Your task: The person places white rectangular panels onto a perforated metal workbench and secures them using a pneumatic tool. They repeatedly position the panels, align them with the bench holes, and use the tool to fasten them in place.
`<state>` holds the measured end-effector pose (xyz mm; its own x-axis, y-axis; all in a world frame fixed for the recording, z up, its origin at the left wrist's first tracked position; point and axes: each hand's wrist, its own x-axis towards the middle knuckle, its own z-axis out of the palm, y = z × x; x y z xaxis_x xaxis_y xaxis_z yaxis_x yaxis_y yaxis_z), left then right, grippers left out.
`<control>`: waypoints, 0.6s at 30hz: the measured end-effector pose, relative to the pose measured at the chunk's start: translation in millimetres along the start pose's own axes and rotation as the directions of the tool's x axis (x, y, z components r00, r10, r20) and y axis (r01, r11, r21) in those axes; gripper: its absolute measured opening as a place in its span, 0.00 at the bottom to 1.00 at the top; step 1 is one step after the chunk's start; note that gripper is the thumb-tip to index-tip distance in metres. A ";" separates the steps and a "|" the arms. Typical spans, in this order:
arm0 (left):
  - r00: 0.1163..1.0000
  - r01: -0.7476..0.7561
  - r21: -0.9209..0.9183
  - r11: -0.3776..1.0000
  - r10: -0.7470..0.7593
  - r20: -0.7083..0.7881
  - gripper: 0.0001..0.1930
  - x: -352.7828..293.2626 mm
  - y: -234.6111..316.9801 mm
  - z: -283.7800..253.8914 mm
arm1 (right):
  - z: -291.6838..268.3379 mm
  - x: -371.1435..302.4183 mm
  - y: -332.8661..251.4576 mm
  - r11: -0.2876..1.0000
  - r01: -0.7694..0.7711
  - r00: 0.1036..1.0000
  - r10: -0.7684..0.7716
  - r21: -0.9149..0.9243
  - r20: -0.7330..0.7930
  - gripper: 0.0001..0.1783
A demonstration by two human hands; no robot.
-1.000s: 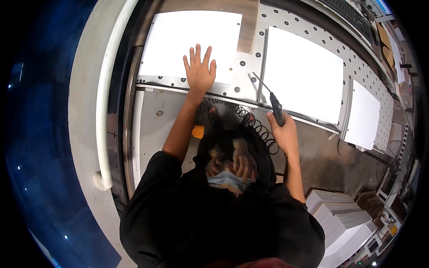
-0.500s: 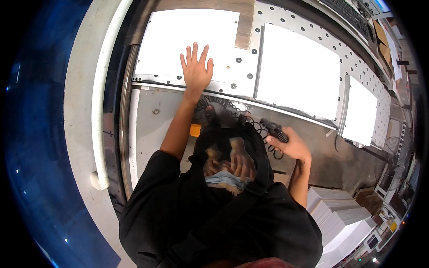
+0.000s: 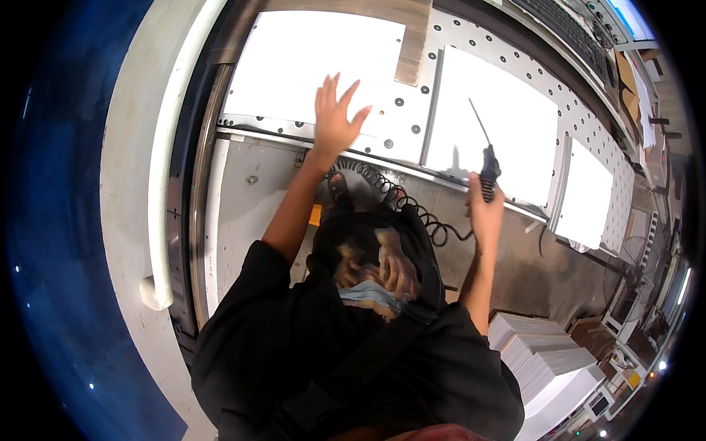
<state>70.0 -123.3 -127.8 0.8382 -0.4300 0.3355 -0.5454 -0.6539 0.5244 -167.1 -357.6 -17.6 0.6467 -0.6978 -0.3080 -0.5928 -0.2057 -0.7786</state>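
Observation:
My right hand (image 3: 485,217) grips a black air blow gun (image 3: 490,165) with a long thin nozzle. That nozzle points away from me over the middle white panel (image 3: 507,103). From the gun a black coiled hose (image 3: 423,212) runs down toward the floor. My left hand (image 3: 336,123) is at the front edge of the left white panel (image 3: 301,62), fingers spread and holding nothing. Whether its palm touches the table is not clear. The left panel has small holes near its corners and lies against a wood-brown board (image 3: 412,55).
The pale worktable (image 3: 460,33) is dotted with dark round inserts. A smaller white panel (image 3: 586,195) lies at the right. A keyboard (image 3: 566,29) sits at the far edge. White boards (image 3: 540,356) are stacked at lower right; a white tube (image 3: 163,162) stands along the left.
My right hand has raised the blow gun from beside the table to over the middle panel. My left hand has shifted slightly right and nearer to me.

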 end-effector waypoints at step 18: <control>0.776 0.631 -0.761 0.153 -0.138 0.616 0.29 -83.6 15.6 -138.4 | 174.6 108.3 -104.0 0.735 0.678 0.731 -0.668 -0.036 0.140 0.24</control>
<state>-7.7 -11.4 -39.4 0.7217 -0.6269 -0.2935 0.4497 0.1022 0.8873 48.4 -292.0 -65.5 0.9359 -0.2768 0.2180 -0.0145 -0.6486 -0.7610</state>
